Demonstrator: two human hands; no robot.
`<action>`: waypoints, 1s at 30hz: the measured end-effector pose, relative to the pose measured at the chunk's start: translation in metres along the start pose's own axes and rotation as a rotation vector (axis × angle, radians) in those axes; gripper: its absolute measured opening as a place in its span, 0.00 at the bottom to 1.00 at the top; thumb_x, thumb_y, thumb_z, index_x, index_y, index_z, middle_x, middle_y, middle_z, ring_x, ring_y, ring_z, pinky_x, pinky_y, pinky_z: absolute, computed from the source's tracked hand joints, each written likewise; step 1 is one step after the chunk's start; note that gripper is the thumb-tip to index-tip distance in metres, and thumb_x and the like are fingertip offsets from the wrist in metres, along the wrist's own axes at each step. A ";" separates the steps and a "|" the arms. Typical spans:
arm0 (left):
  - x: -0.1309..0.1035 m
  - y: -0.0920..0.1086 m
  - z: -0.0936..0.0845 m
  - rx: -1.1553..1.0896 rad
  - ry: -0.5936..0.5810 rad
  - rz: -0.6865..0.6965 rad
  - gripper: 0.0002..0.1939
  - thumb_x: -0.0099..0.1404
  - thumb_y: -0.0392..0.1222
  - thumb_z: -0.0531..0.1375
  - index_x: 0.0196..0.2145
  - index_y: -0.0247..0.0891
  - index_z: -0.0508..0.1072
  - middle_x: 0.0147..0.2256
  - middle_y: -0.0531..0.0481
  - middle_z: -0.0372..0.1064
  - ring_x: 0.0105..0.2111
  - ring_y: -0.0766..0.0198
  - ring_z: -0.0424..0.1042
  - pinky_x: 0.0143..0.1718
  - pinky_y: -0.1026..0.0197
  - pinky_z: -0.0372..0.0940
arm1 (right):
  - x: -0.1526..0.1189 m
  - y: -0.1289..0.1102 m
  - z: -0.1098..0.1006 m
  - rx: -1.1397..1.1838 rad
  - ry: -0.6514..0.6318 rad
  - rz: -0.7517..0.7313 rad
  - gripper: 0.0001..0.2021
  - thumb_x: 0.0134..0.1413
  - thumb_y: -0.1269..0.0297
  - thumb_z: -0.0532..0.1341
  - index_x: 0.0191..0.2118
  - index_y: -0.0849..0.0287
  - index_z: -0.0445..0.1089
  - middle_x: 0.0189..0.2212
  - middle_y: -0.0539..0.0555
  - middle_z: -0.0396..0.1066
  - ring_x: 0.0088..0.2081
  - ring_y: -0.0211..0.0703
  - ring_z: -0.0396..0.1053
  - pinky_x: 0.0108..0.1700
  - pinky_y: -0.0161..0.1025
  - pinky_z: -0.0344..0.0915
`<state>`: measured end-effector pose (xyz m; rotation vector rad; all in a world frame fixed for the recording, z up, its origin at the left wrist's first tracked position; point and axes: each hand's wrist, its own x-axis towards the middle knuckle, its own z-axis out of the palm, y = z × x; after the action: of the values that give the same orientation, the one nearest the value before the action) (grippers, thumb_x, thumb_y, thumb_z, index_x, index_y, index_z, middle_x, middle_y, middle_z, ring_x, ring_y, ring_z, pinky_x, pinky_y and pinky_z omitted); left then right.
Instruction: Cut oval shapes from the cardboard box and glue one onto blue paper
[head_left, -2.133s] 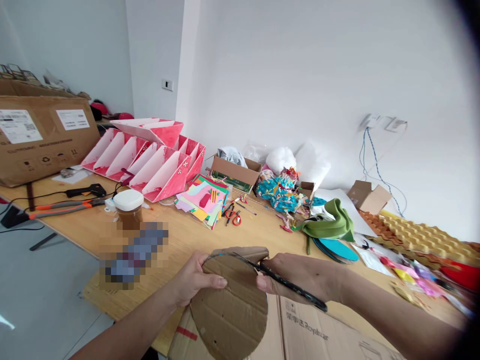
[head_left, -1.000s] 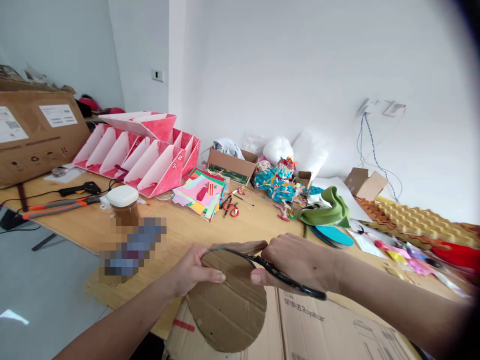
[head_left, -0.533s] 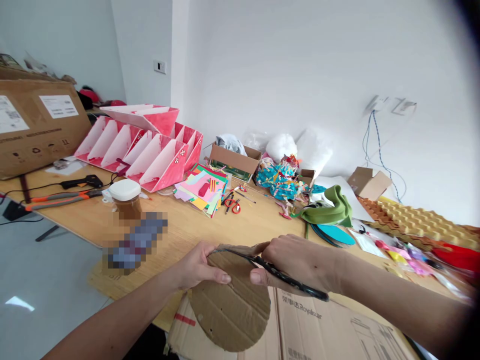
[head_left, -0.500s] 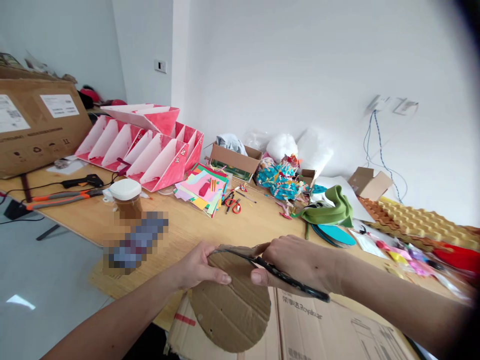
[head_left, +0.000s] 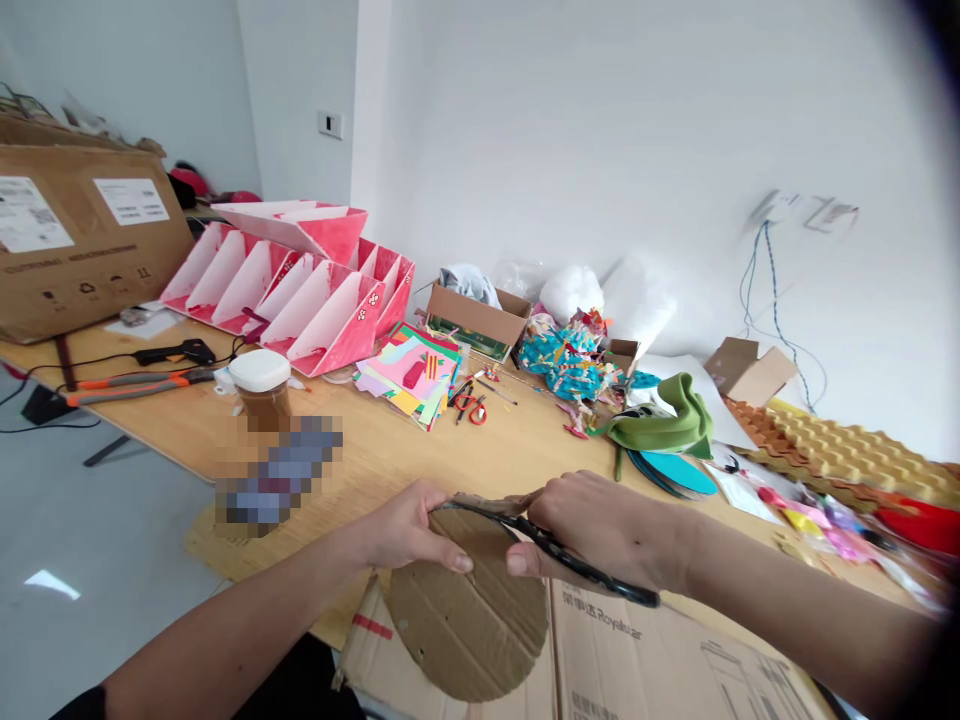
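A round piece of brown corrugated cardboard point(head_left: 472, 620) is held up over the front of the table. My left hand point(head_left: 416, 530) pinches its upper left edge, thumb flat on the face. In my right hand point(head_left: 585, 530) is a pair of black-handled scissors point(head_left: 592, 572), its blades lying along the disc's top edge. A narrow strip of cardboard curls up from that edge beside my right knuckles. Below the disc lies a flattened printed cardboard box point(head_left: 637, 660).
Behind my hands are pink-white triangular racks point(head_left: 330, 310), coloured paper point(head_left: 412, 370), red-handled scissors point(head_left: 478, 410) and a lidded cup point(head_left: 260, 385). Green felt point(head_left: 667, 425) and teal discs point(head_left: 679, 473) lie right. Pliers point(head_left: 142, 383) and a glue gun point(head_left: 180, 352) lie left.
The view has shifted slightly. The scissor blades look more closed against the disc's top edge. Both hands keep their hold.
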<state>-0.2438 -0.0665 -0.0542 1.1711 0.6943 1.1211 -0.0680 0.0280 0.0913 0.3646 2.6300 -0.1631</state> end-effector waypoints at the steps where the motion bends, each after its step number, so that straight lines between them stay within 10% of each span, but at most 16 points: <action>1: 0.000 0.000 0.000 0.000 0.000 -0.005 0.28 0.51 0.41 0.69 0.50 0.35 0.75 0.43 0.44 0.76 0.42 0.52 0.72 0.43 0.57 0.63 | 0.000 0.001 0.001 0.005 0.011 -0.017 0.31 0.61 0.37 0.43 0.31 0.58 0.71 0.27 0.57 0.76 0.27 0.44 0.70 0.27 0.37 0.50; 30: 0.014 -0.005 -0.010 0.074 0.076 -0.067 0.25 0.48 0.40 0.70 0.46 0.38 0.78 0.39 0.49 0.77 0.39 0.55 0.73 0.40 0.59 0.63 | 0.023 0.021 0.017 -0.330 0.098 0.073 0.27 0.62 0.43 0.51 0.33 0.60 0.77 0.28 0.62 0.78 0.32 0.54 0.77 0.30 0.39 0.59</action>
<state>-0.2469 -0.0496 -0.0601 1.1644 0.8340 1.0956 -0.0744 0.0500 0.0638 0.3598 2.6715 0.3162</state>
